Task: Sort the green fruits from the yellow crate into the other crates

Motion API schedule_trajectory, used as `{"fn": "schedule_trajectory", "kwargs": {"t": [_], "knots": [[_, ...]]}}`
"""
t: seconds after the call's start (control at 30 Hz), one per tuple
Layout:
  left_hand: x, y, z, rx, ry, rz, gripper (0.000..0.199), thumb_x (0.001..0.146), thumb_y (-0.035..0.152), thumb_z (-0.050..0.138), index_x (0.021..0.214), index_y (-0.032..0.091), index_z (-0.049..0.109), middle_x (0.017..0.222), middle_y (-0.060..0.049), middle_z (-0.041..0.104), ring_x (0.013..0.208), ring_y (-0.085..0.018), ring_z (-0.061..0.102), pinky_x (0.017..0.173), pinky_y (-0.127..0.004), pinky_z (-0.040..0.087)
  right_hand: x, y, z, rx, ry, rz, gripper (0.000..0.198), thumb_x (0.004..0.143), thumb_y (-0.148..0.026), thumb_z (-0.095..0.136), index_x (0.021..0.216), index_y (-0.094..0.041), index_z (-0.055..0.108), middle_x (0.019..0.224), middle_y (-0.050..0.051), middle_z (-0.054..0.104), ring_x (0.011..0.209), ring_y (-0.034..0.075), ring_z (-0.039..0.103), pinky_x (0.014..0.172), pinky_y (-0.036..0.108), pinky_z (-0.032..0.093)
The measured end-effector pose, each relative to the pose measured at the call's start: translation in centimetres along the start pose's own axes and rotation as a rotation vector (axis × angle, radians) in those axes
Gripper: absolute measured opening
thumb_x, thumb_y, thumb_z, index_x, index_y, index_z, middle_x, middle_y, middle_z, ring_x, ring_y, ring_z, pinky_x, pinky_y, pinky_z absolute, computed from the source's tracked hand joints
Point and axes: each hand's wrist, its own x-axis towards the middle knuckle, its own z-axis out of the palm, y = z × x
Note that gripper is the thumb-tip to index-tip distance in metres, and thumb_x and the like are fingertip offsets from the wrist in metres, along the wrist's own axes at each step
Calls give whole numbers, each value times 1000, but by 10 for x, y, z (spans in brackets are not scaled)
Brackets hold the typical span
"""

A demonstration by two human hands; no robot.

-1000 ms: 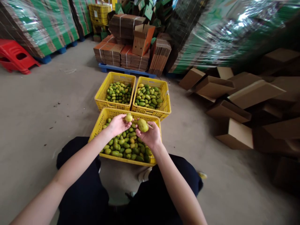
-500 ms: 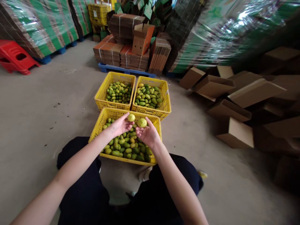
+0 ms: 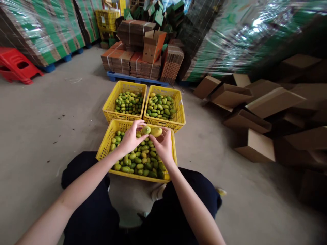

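Both my hands are raised over the near yellow crate [image 3: 103, 144], which holds many small green and yellow mangoes [image 3: 139, 160]. Between its thumb and fingers my left hand [image 3: 133, 137] grips a greenish mango [image 3: 146, 130], its end turned toward me. Next to it, a yellower, longer mango [image 3: 156, 131] lies in my right hand [image 3: 163, 144], thumb below and fingers around its far side. The two mangoes are side by side, touching or nearly so.
Beyond stand a left yellow crate [image 3: 108, 108] and a right yellow crate [image 3: 182, 110], both with mangoes. Flattened cartons [image 3: 120, 63] sit on a blue pallet [image 3: 135, 79]. Open cardboard boxes [image 3: 258, 146] are piled at right. A red stool [image 3: 19, 64] is at left.
Both hands have turned from palms up, cradling the mangoes, to gripping them with thumbs on the near side. The mangoes have rolled over and come closer together.
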Motion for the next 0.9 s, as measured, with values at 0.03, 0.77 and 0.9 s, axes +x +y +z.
{"fn": "schedule_trajectory", "kwargs": {"t": [0.03,0.77,0.9], "knots": [[-1,5,0,-20,-2,-29,42,62,1,78,99,20,67,108,-6,65,111,-19,57,97,-23,44,-2,-3,0,-51,-4,-67,45,60,-15,81,97,-27,58,99,1,65,90,18,60,78,30,51],[14,10,-6,-789,18,-459,17,85,8,53,98,13,63,98,-10,71,82,-16,69,71,-24,55,18,-20,-14,482,-215,267,19,66,-32,72,81,-21,67,81,3,71,73,19,62,59,29,51],[13,8,-4,-837,-62,-527,20,91,19,50,103,10,64,85,-9,68,65,-12,63,56,-21,51,17,-13,-10,501,-209,308,18,71,-33,71,83,-21,66,76,2,69,66,15,59,53,24,48]]}}
